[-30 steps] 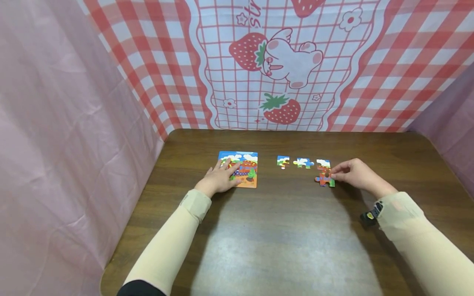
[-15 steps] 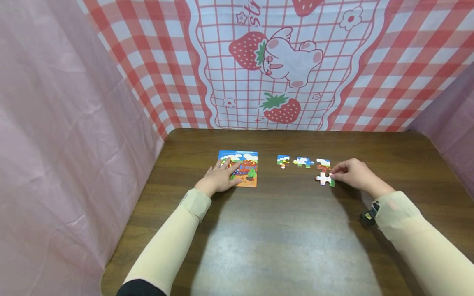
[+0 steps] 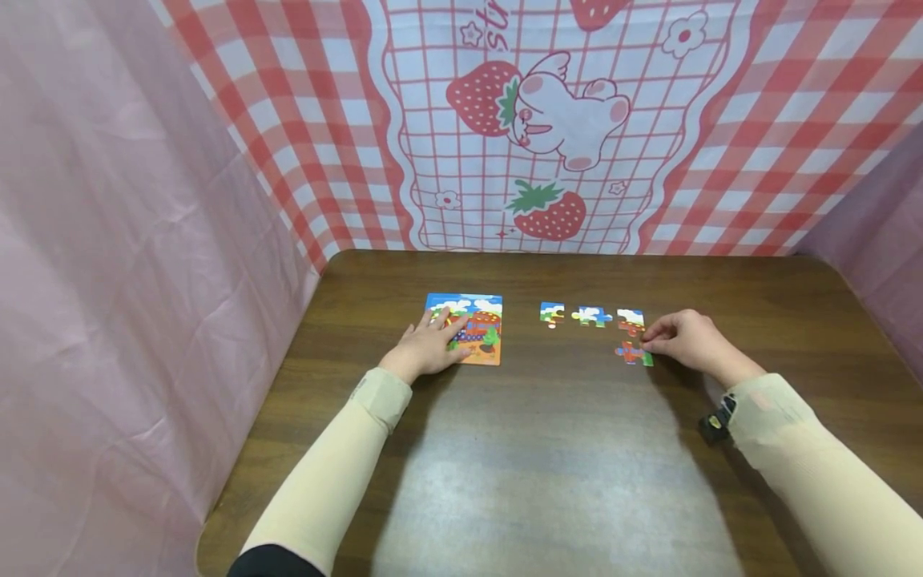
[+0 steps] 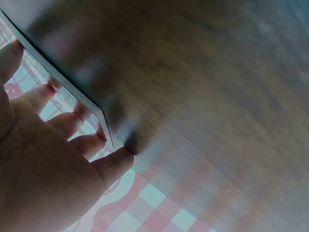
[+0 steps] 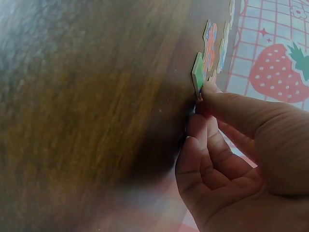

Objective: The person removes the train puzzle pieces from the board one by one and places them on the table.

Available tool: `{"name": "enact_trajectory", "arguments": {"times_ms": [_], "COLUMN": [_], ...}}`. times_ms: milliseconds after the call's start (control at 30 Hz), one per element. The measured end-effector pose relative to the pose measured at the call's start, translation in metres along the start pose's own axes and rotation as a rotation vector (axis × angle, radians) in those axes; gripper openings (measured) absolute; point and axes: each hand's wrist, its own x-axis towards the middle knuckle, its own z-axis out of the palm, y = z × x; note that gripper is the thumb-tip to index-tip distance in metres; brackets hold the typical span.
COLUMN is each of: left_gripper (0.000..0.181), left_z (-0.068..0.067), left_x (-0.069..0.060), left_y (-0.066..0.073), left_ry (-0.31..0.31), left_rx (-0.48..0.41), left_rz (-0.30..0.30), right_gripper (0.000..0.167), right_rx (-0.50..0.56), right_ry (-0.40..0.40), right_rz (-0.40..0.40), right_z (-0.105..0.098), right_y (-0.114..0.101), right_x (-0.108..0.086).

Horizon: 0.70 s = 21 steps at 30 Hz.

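In the head view my left hand [image 3: 424, 349] rests with spread fingers on a colourful picture board [image 3: 490, 330] at the left. The left wrist view shows those fingertips along the edge of the board [image 4: 72, 92]. My right hand [image 3: 692, 344] pinches the upper right edge of a red, blue and green puzzle piece [image 3: 633, 353] between thumb and curled fingers. In the right wrist view the thumb is against that piece's green end [image 5: 199, 72]. Just above it lies a puzzle piece with white, red and blue [image 3: 630, 318], with a small gap between them.
Two more puzzle pieces lie to the left of the right hand: a blue and white one [image 3: 591, 316] and a corner piece [image 3: 552, 313]. They sit on a brown wooden table [image 3: 548, 449]. A checked strawberry cloth [image 3: 548, 128] hangs behind the table; a pink curtain [image 3: 130, 240] hangs at the left.
The pinched puzzle piece tilted and shone white half a second ago; now its colours show and it sits slightly lower. My right hand shifted slightly left. The left hand stayed put.
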Motion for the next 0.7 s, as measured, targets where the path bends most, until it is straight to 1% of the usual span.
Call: {"name": "enact_trajectory", "arguments": {"times_ms": [233, 533, 700], "left_gripper": [0.072, 0.072, 0.072], "left_z": [-0.001, 0.002, 0.002], "left_x": [0.0, -0.001, -0.002], "left_y": [0.001, 0.001, 0.001], "left_ry": [0.004, 0.023, 0.025], "left_rx": [-0.003, 0.012, 0.012], "left_rz": [0.007, 0.005, -0.002], "right_gripper": [0.016, 0.022, 0.023], "right_rx": [0.009, 0.02, 0.025], "right_ry": [0.003, 0.008, 0.024], "right_rz": [0.002, 0.006, -0.001], "right_z": [-0.001, -0.003, -0.009], "right_y": [-0.001, -0.002, -0.011], "right_x": [-0.002, -0.003, 0.0]}}
